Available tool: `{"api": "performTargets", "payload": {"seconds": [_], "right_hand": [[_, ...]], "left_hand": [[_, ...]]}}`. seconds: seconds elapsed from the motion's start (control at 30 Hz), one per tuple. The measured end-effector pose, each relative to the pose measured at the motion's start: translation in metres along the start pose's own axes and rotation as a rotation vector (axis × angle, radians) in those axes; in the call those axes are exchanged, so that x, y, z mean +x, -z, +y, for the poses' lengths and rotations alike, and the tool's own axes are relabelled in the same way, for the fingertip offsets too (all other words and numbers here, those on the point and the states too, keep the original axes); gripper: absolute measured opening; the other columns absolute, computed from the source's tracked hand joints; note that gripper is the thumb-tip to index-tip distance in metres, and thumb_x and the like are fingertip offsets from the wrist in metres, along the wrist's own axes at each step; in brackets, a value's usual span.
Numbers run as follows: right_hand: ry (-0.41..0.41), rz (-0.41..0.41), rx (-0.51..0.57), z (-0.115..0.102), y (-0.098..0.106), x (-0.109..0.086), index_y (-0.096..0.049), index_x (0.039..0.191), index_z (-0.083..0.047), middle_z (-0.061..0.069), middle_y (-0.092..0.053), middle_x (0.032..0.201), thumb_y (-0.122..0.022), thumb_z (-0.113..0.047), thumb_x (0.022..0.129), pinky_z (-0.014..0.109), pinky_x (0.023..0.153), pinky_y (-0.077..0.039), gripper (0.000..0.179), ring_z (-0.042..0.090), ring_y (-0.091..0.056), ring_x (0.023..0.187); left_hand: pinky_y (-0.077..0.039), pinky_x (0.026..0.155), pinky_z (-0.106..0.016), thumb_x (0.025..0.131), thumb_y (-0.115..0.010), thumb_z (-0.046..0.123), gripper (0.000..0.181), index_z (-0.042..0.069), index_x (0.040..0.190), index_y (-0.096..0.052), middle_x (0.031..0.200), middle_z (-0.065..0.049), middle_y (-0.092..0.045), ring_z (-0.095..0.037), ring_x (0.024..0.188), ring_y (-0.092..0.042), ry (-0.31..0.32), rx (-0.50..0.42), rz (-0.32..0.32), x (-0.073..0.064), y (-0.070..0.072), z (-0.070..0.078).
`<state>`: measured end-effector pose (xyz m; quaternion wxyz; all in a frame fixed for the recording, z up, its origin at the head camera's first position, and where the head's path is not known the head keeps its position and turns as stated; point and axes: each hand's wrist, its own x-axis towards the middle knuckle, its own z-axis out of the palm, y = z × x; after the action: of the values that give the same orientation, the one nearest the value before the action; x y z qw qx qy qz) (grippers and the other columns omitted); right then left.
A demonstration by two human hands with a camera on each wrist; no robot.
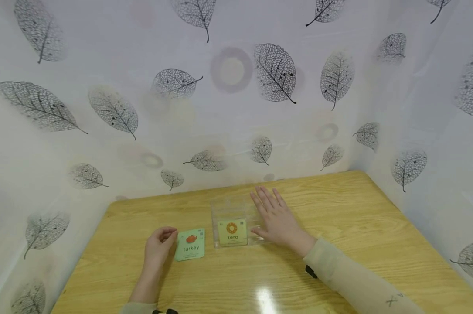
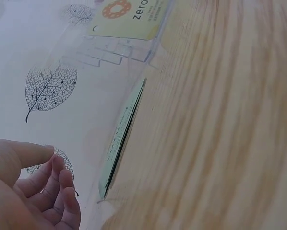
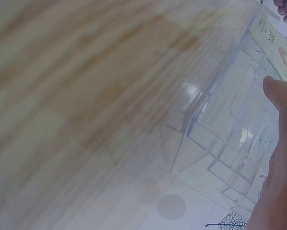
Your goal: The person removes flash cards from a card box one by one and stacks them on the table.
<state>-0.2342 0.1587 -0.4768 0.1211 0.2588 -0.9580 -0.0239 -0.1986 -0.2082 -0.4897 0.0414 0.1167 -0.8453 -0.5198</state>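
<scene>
A clear plastic box (image 1: 227,206) with compartments stands mid-table, with a yellow-green "zero" card (image 1: 232,240) in its front left part. My right hand (image 1: 278,223) lies over the box's right side, fingers straight and spread. In the right wrist view, its thumb (image 3: 278,92) reaches along the clear box (image 3: 220,112). Left of the box lies a thin stack of green cards (image 1: 191,250), "turkey" on top. My left hand (image 1: 158,246) is beside the stack's left edge, fingers loosely bent. The left wrist view shows thumb and forefinger tips close together, holding nothing, apart from the stack (image 2: 123,139).
The wooden table (image 1: 330,218) extends around the box and cards. Behind it and at both sides stand pale walls (image 1: 236,117) printed with dark leaves. Light glares off the table's front.
</scene>
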Motion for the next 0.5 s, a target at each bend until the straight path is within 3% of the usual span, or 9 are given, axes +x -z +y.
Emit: {"api": "performTargets", "payload": {"seconds": [0.5], "right_hand": [[-0.006,-0.025,0.005,-0.0003,0.001,-0.0003,-0.013,0.17,-0.005,0.018,-0.006,0.178,-0.055,-0.07,0.1,0.057,0.135,-0.007,0.104,0.037,-0.012,0.166]], "left_hand": [[-0.052,0.072,-0.013,0.105,-0.066,0.011,0.026,-0.007,0.124,-0.066,0.11,-0.014,-0.072,-0.005,0.087,-0.059,-0.012,-0.061,-0.017,0.001,-0.0082,0.0093]]}}
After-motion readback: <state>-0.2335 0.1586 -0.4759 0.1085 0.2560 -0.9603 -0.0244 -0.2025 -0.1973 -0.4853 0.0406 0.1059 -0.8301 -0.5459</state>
